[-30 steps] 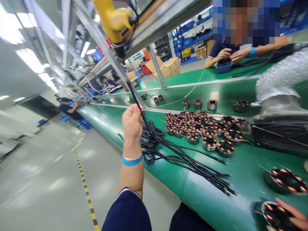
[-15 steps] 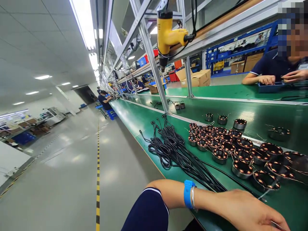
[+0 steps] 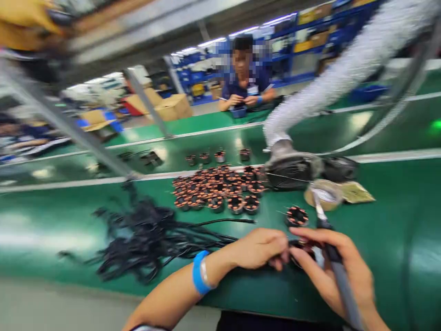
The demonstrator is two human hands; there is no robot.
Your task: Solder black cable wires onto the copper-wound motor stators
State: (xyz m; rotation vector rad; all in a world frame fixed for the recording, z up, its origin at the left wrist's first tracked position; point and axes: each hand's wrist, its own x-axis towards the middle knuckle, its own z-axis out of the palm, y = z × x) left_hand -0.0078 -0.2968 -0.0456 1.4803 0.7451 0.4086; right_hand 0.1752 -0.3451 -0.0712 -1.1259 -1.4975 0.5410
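My left hand (image 3: 263, 248) is closed, fingertips pinched at the edge of a copper-wound motor stator; what they pinch is hidden. My right hand (image 3: 344, 262) has thumb and index finger around that stator (image 3: 306, 253), which is partly covered by the fingers. Across my right palm lies a pen-like tool (image 3: 336, 266) with a dark grey handle and a silver end pointing away from me. A single stator (image 3: 296, 215) sits just beyond my right fingertips. Left of my hands, a bundle of black cables (image 3: 148, 239) reaches under my left wrist.
Many stators (image 3: 220, 186) stand grouped on the green bench (image 3: 389, 230). A fan-like extractor (image 3: 291, 170) with a silver duct (image 3: 320, 87), a tape roll (image 3: 324, 195) and a yellowish packet (image 3: 356, 192) stand beyond. A co-worker (image 3: 246, 82) sits opposite.
My view has swung right and down, bringing both hands, the duct and the tape roll into sight. The yellow heat gun has shifted to the upper left edge.
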